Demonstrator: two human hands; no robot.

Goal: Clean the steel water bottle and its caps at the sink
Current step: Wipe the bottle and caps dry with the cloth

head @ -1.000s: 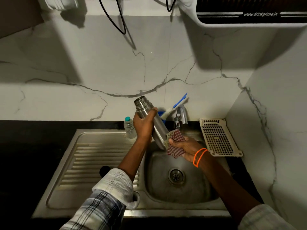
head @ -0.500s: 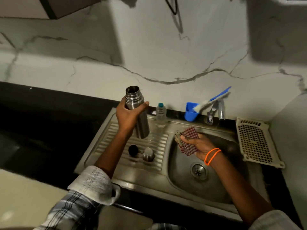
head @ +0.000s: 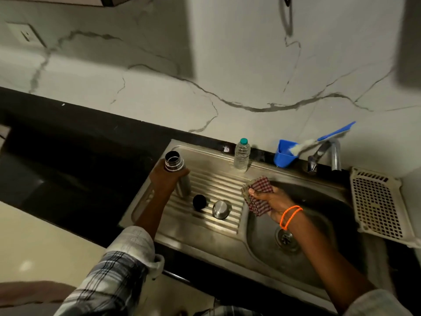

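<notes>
The left hand (head: 167, 179) is curled round the upper body of the open cylindrical steel water bottle (head: 177, 172), which stands upright at the far left of the ribbed steel draining board (head: 218, 222). It looks like a set-down — best done by lowering the base flat across the ridges before letting go, clear of the round black cap (head: 199, 202) and the domed steel cap (head: 221, 209) nearby. The right hand (head: 271, 201) pinches a bunched red checked cloth (head: 259, 195) over the basin edge.
</notes>
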